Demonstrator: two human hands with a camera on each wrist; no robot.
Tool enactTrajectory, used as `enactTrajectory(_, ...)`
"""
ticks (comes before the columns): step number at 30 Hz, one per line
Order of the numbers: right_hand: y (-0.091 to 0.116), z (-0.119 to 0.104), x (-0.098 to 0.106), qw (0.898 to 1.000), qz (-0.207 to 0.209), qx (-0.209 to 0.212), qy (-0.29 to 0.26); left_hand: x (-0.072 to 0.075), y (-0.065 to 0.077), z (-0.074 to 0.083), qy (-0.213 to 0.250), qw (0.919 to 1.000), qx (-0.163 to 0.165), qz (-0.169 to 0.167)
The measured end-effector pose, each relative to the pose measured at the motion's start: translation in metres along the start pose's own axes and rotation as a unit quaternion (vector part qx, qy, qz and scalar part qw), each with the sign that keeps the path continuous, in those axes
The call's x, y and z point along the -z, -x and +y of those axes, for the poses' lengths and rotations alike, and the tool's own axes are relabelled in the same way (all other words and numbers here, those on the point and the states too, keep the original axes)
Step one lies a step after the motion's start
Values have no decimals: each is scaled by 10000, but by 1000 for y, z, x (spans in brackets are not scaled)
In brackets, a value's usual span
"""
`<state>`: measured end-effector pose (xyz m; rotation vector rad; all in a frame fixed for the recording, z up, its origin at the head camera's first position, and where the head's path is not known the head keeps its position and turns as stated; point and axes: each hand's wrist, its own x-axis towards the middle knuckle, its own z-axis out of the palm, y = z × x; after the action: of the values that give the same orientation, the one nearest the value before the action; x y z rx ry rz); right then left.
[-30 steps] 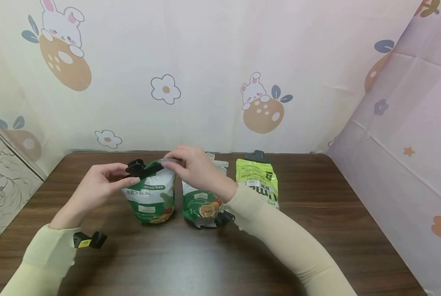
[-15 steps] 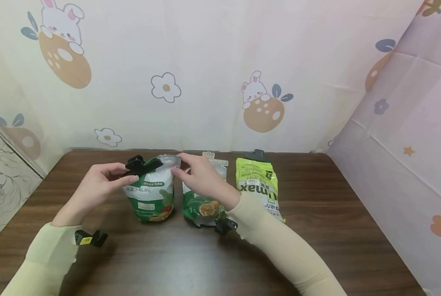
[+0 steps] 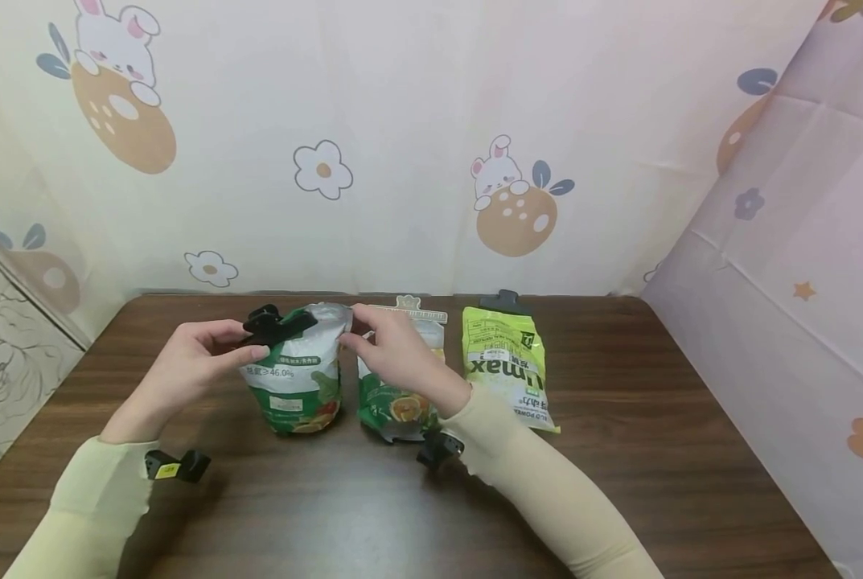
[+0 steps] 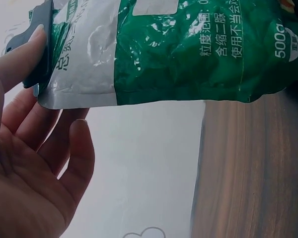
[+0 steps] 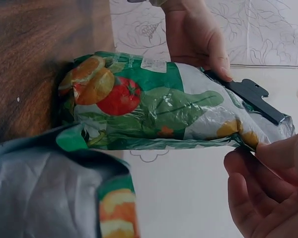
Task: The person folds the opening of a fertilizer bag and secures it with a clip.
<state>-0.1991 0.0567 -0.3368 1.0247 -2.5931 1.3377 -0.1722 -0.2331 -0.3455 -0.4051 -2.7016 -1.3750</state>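
A green-and-white fertilizer bag (image 3: 293,394), printed with vegetables and fruit, stands on the table at left. A black bag clip (image 3: 281,324) lies across its top at a slant, leaving the silver corner at right outside it. My left hand (image 3: 188,362) holds the clip's left end, thumb (image 4: 32,57) on the clip and fingers partly hidden behind the bag. With thumb and fingertips, my right hand (image 3: 398,346) pinches the bag's upper right edge; in the right wrist view that silver top (image 5: 284,126) sticks out past the clip.
Right beside it stands a second green bag (image 3: 391,402) with a pale clip (image 3: 420,314) at its top, partly behind my right hand. Farther right lies a yellow-green bag (image 3: 503,354) with a dark clip (image 3: 505,302). A patterned curtain (image 3: 402,80) hangs behind the table.
My right hand has shifted from the clip's right end to the bag's upper right edge, uncovering the silver top. My left hand has stayed nearly in place on the clip.
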Motion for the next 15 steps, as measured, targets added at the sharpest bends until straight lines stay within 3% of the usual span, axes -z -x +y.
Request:
enactTrajectory(8, 2, 2, -5, 9996, -89, -81, -246, 1, 0, -2, -73, 9999, 89, -47)
enactTrajectory(15, 3, 1, -6, 9970, -579, -518, 8, 1, -3, -8, -61, 9984, 399, -385)
